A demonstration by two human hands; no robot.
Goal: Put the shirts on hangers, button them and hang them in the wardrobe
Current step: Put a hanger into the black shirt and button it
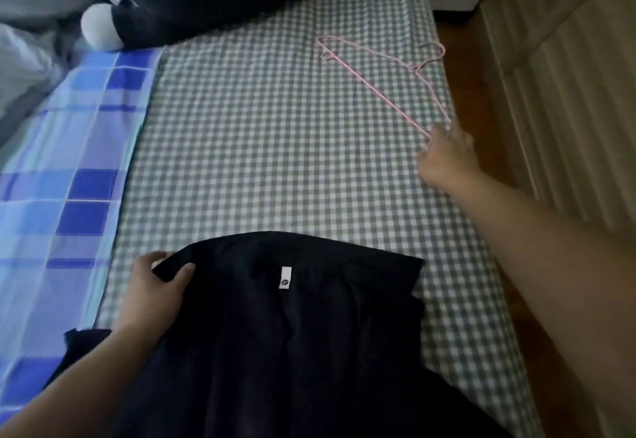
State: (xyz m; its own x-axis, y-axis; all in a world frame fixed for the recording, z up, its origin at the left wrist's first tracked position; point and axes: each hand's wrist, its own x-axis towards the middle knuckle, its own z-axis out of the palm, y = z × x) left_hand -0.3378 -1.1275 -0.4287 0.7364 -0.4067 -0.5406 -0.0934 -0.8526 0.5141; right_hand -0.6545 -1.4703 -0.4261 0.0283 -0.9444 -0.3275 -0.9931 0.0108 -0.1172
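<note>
On the bed, the black shirt lies near you, its collar pinched by your left hand. Your right hand closes on the pink hanger's end; lift it gently and feed it under the collar.

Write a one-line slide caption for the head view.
Left hand grips the black shirt on the checked bed while the right hand takes the pink hanger.

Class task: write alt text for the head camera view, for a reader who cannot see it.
A person's left hand grips the collar of a black shirt on a checked bed sheet, while the right hand reaches the end of a pink wire hanger.
</note>
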